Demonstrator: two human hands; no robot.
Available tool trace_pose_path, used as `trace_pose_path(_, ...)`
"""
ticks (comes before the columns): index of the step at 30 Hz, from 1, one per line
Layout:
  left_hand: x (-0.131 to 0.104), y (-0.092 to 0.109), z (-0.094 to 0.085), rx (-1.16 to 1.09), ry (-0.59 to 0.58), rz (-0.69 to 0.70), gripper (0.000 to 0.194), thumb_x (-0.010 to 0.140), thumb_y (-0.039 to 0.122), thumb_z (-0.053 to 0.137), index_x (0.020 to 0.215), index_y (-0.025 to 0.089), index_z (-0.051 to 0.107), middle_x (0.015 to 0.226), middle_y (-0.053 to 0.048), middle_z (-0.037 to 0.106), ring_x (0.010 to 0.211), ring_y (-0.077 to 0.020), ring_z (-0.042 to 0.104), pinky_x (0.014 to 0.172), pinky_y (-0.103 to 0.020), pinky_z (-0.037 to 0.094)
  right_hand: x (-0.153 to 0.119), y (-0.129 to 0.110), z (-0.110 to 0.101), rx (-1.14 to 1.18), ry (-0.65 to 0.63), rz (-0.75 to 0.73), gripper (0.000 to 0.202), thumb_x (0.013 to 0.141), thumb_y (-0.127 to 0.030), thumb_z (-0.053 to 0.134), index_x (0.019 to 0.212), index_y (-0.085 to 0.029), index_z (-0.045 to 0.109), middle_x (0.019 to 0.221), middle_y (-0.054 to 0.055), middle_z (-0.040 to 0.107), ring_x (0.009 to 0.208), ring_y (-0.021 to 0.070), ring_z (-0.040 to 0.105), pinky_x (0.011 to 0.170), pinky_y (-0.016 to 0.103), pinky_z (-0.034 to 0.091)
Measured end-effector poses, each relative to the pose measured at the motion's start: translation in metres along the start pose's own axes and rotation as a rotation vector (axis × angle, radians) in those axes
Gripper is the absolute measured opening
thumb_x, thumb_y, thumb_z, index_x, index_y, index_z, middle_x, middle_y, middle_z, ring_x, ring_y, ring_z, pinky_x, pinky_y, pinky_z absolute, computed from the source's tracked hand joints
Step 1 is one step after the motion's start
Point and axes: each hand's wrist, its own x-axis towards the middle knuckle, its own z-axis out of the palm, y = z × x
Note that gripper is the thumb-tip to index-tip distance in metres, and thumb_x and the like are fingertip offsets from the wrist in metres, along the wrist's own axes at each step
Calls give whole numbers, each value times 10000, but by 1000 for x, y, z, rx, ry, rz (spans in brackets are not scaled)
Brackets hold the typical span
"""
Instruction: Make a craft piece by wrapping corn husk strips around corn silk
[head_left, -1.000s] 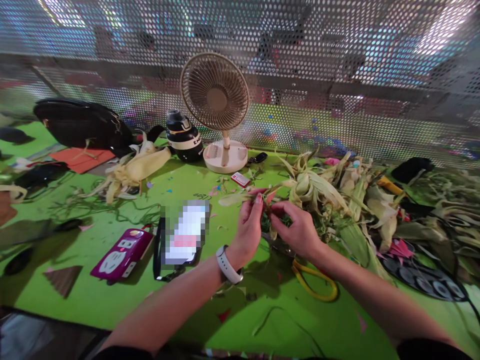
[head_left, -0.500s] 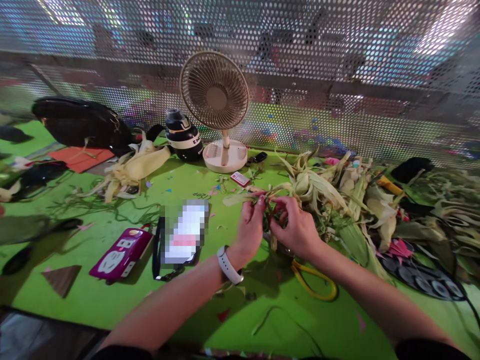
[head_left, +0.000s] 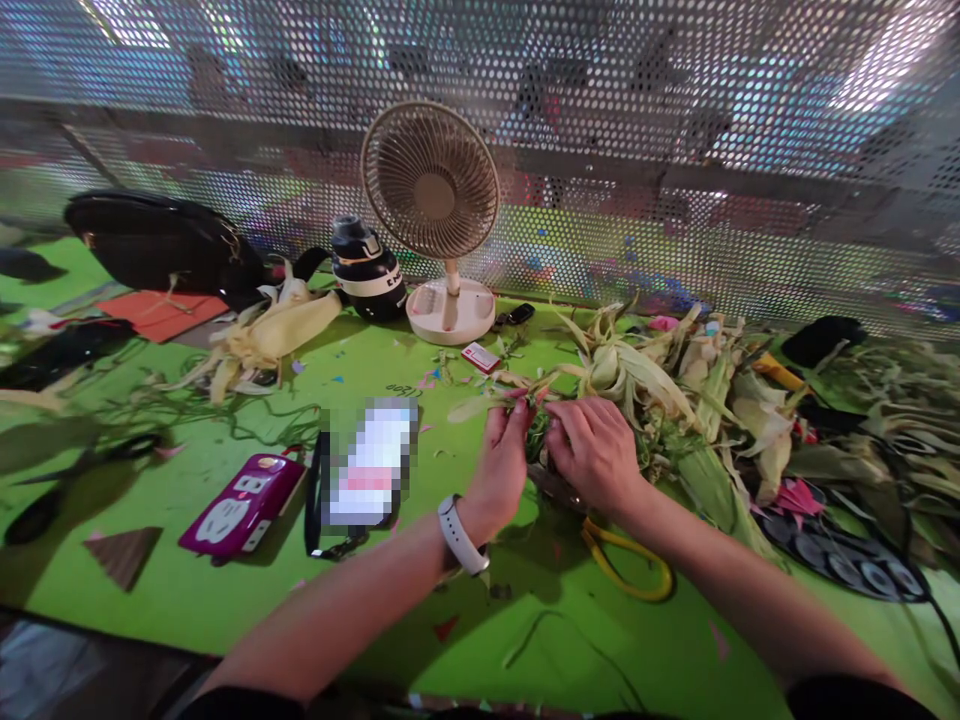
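Observation:
My left hand (head_left: pixel 501 460), with a pale band (head_left: pixel 461 535) at its wrist, pinches a corn husk (head_left: pixel 474 409) between thumb and fingers. The husk's pale green end sticks out to the left. Close on the right, my right hand (head_left: pixel 598 452) is closed, its fingertips drawn together at the bundle's edge; what they grip is hidden. Below the hands lie scissors with yellow handles (head_left: pixel 634 590), their blades partly under the right hand. Right behind the hands is a heap of corn husks (head_left: pixel 637 375), dry and pale with green shreds.
A phone (head_left: pixel 371 465) and a purple case (head_left: pixel 241 508) lie to the left. Dark scissors (head_left: pixel 45 500) are at far left. A fan (head_left: pixel 450 315), a black bottle (head_left: pixel 367 275) and a black bag (head_left: pixel 165 245) stand before the perforated metal screen (head_left: pixel 600 200).
My right hand's fingers have curled in and turned, the back of the hand now showing more. My left hand stays nearly in place, pinching the husk.

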Motion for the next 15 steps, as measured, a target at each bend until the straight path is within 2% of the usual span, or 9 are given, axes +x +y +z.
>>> trace_pose_path(4, -1, 0, 3, -28, -9, -23, 205, 739, 264, 676, 905, 211, 569, 958, -2, 688, 1004, -160, 619, 977, -340, 409, 0, 0, -1, -9, -6, 42, 214, 889, -220, 465, 1047, -140, 585, 851, 71, 661, 679, 170, 586, 537, 282, 330)
trace_pose_path(8, -2, 2, 5, -86, -10, -50, 209, 718, 252, 691, 879, 206, 566, 913, 3, 695, 935, -147, 635, 946, -323, 426, -2, 6, -2, -80, -31, -99, 167, 920, -180, 463, 1017, -170, 598, 742, 33, 638, 608, 151, 543, 558, 286, 316)
trace_pose_path(10, -2, 2, 6, -74, 9, -55, 200, 716, 254, 696, 861, 208, 566, 907, 6, 696, 920, -142, 635, 937, -318, 428, -2, 9, -3, -97, -44, -110, 164, 923, -163, 457, 986, -185, 607, 718, 33, 626, 635, 158, 539, 598, 288, 327)
trace_pose_path(13, -2, 0, 5, -58, -11, -28, 207, 728, 277, 689, 886, 210, 572, 963, -8, 695, 974, -156, 629, 966, -336, 415, -1, 10, -3, -6, -64, -36, 148, 926, -207, 461, 903, -196, 607, 799, 59, 653, 738, 179, 563, 665, 295, 358)
trace_pose_path(15, -3, -1, 4, -44, -27, 1, 228, 740, 298, 680, 926, 212, 579, 1019, -21, 691, 1026, -172, 618, 984, -352, 411, 2, 8, -1, 206, -87, 135, 176, 935, -268, 445, 860, -195, 587, 788, 62, 654, 727, 180, 575, 661, 295, 385)
